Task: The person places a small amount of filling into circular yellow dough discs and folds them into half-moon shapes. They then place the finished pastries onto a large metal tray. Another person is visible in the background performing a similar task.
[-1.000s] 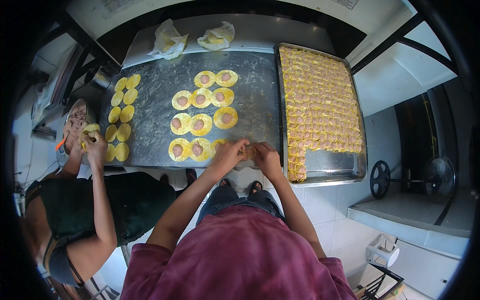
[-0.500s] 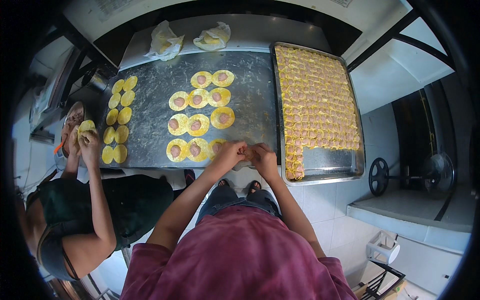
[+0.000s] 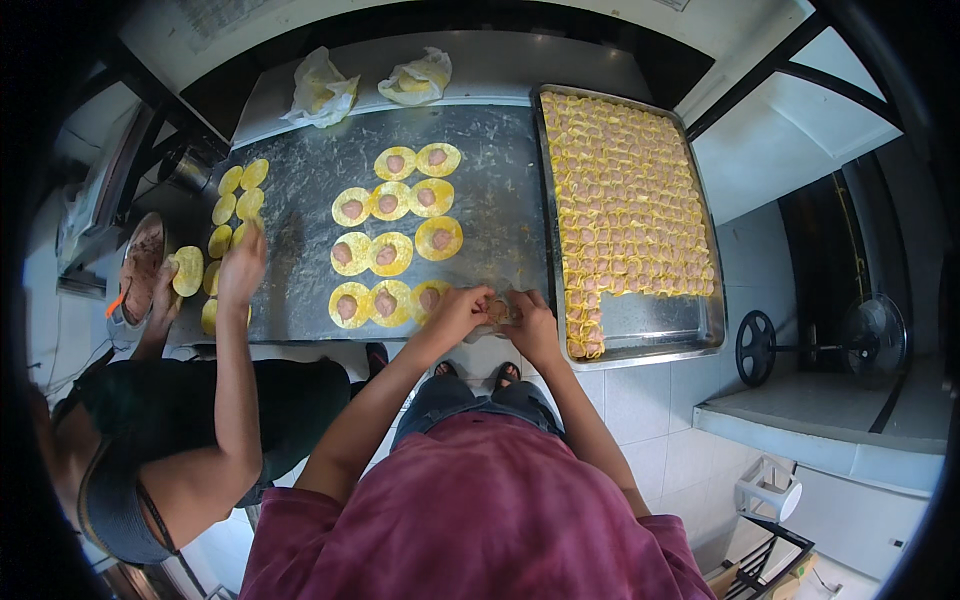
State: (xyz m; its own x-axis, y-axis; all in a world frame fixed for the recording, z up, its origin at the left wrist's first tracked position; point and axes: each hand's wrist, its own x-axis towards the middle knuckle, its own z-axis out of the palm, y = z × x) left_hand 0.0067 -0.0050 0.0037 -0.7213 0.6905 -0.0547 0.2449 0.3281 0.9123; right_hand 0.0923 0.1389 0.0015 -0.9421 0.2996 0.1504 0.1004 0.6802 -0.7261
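At the near edge of the dark work table (image 3: 290,270), my left hand (image 3: 457,314) and my right hand (image 3: 531,326) face each other with bent, closed fingers. A small brownish thing (image 3: 497,311) shows between the fingertips; its kind is hard to make out. Beside my left hand, a round yellow wrapper (image 3: 430,290) bears a lump of pink filling and is partly covered by that hand. More wrappers topped with filling (image 3: 386,303) lie in rows to the left and beyond. Right of my right hand stands a metal tray (image 3: 650,350) with rows of filled yellow dumplings (image 3: 635,200).
At the left, a co-worker's hand (image 3: 243,265) reaches over plain yellow wrappers (image 3: 224,208); the other holds a wrapper (image 3: 187,271) near a bowl of pink filling (image 3: 145,260). Two crumpled plastic bags (image 3: 322,88) lie at the back. A fan (image 3: 876,336) stands at the right.
The co-worker's right hand has moved right, over the plain wrappers, while the left still holds one near the bowl. My hands stay at the table edge, with slightly more of the brownish thing showing.
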